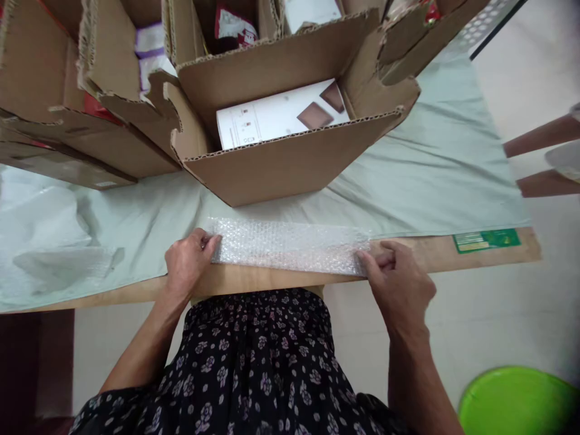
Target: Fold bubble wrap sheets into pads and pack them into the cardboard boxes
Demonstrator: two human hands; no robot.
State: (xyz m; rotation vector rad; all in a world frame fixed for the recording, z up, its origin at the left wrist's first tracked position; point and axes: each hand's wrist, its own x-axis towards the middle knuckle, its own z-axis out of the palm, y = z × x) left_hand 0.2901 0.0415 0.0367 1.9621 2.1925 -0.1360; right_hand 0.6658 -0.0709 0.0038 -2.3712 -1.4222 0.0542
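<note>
A long, narrow strip of clear bubble wrap (290,244) lies stretched along the front edge of the table. My left hand (188,260) pinches its left end between thumb and fingers. At the opposite end, my right hand (396,278) grips the strip the same way, with the thumb on top. Just beyond the strip stands an open cardboard box (272,163). Inside that box lies a white printed package (272,121) with brown squares pictured on it.
More open cardboard boxes (127,133) stand at the left and back, holding packets. Loose clear plastic wrapping (58,235) lies on the pale green cloth (435,163) at left. A green label (487,240) is on the wooden edge. A bright green round object (516,402) is below right.
</note>
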